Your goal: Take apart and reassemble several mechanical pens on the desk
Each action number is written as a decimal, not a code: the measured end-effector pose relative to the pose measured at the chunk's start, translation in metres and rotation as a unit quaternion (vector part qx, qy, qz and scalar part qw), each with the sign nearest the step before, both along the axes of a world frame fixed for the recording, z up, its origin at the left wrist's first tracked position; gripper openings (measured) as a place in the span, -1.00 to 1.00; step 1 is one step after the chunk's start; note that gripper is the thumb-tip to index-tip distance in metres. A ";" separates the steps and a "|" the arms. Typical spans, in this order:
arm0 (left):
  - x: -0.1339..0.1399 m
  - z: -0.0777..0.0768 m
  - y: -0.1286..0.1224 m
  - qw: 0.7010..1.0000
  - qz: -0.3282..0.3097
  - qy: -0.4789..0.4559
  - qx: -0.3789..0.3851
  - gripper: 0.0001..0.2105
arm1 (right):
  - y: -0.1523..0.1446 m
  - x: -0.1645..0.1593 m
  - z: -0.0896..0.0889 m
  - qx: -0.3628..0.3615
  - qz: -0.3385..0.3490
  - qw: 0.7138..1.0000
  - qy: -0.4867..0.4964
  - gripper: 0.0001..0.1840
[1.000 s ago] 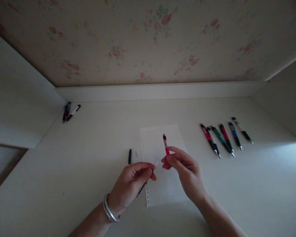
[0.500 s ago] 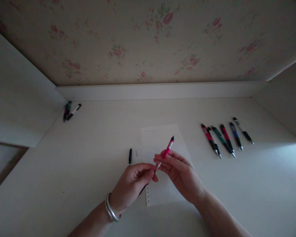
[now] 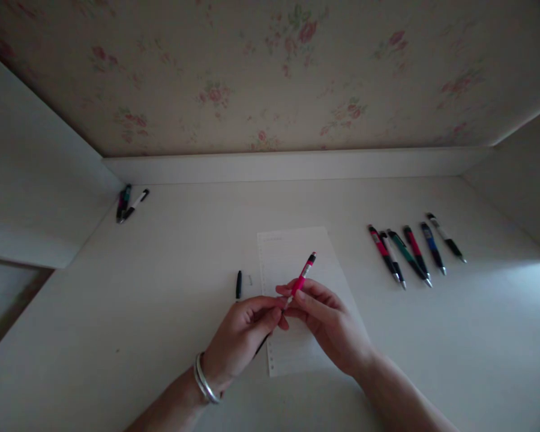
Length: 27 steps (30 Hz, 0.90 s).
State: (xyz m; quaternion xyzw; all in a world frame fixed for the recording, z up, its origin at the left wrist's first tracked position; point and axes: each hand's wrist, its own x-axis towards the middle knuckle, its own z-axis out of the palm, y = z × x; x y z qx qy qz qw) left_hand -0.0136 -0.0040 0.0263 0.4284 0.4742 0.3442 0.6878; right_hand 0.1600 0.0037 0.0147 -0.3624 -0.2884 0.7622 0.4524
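Note:
My left hand (image 3: 246,337), with silvery bangles at the wrist, is closed in a pinch on a thin dark pen refill (image 3: 261,345), whose rear end sticks out below the fingers. My right hand (image 3: 335,327) grips a pink pen barrel (image 3: 302,278) with a black top between thumb and fingers. The barrel's lower end meets the refill's tip at my left fingertips; fingers partly hide the join. Left of the paper lies a black pen grip section (image 3: 238,284), beside a small pale piece (image 3: 251,279) that looks like a spring.
A sheet of holed paper (image 3: 292,246) lies under my hands. Several pens, including a green pen (image 3: 407,257) and a blue pen (image 3: 432,247), are fanned out at the right. More pens, one a white pen (image 3: 135,206), rest in the far left corner by the side panel.
My right hand has brought the pink barrel down and left onto the refill's pale end, which showed in the gap before. My left hand has barely moved.

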 end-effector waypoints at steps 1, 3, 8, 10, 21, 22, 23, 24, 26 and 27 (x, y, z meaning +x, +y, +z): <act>0.000 0.000 0.000 1.000 0.001 0.000 0.001 -0.80 | 0.000 -0.001 0.001 0.007 0.006 1.000 -0.006 -0.83; 0.000 0.000 0.000 1.000 0.001 0.001 0.000 -0.80 | 0.000 -0.002 0.003 0.020 0.023 0.999 -0.015 -0.81; 0.000 -0.001 0.000 1.000 0.011 -0.009 -0.006 -0.81 | 0.000 -0.005 0.003 0.055 0.041 0.996 -0.048 -0.79; 0.000 -0.002 0.000 0.999 0.021 -0.026 -0.005 -0.82 | -0.001 -0.005 0.003 0.064 0.042 0.995 -0.056 -0.79; 0.001 -0.010 -0.004 0.996 0.066 -0.049 0.016 -0.80 | -0.002 -0.005 0.009 0.072 0.083 0.991 -0.076 -0.77; 0.001 -0.010 -0.004 0.997 0.061 -0.041 0.022 -0.81 | -0.001 -0.005 0.009 0.071 0.078 0.992 -0.076 -0.77; 0.001 -0.009 -0.003 0.998 0.054 -0.034 0.027 -0.82 | -0.001 -0.005 0.008 0.069 0.074 0.992 -0.077 -0.77; 0.001 -0.009 -0.003 0.998 0.047 -0.028 0.033 -0.83 | -0.001 -0.005 0.008 0.066 0.071 0.992 -0.078 -0.77; 0.000 -0.008 -0.003 0.998 0.037 -0.017 0.042 -0.83 | -0.001 -0.004 0.007 0.059 0.070 0.993 -0.080 -0.77; 0.000 -0.007 -0.003 0.998 0.035 -0.014 0.044 -0.83 | -0.001 -0.004 0.007 0.057 0.068 0.993 -0.080 -0.76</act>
